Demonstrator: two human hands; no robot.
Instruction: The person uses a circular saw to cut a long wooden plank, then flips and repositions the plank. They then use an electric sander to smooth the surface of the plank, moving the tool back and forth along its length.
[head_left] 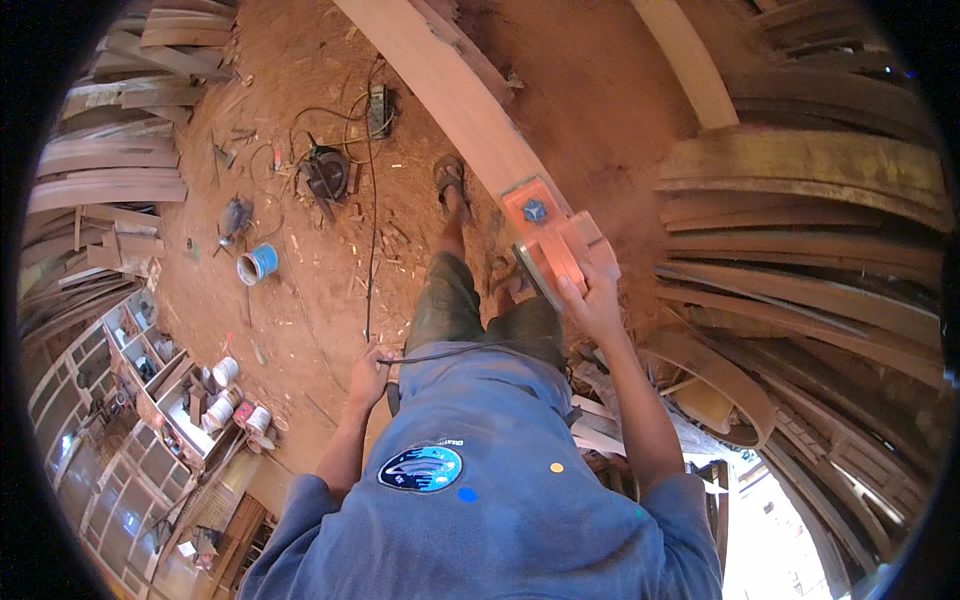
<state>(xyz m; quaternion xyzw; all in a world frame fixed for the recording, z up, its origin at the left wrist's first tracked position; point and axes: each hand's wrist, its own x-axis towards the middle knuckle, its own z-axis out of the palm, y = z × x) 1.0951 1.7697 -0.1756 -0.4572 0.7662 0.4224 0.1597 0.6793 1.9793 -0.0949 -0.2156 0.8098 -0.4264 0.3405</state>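
While the orange power planer (pixel 548 238) sits on the long wooden board (pixel 450 90), we grip its handle with our right hand (pixel 592 298), fingers wrapped tight, and our left hand (pixel 368 378) closes on its black cord (pixel 450 352).

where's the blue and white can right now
In the head view the blue and white can lies on its side on the sawdust floor, to the person's left, just below a dark power tool, far from both hands.

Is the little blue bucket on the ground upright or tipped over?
Tipped over. The blue bucket lies on its side on the dirt floor, its round mouth facing sideways.
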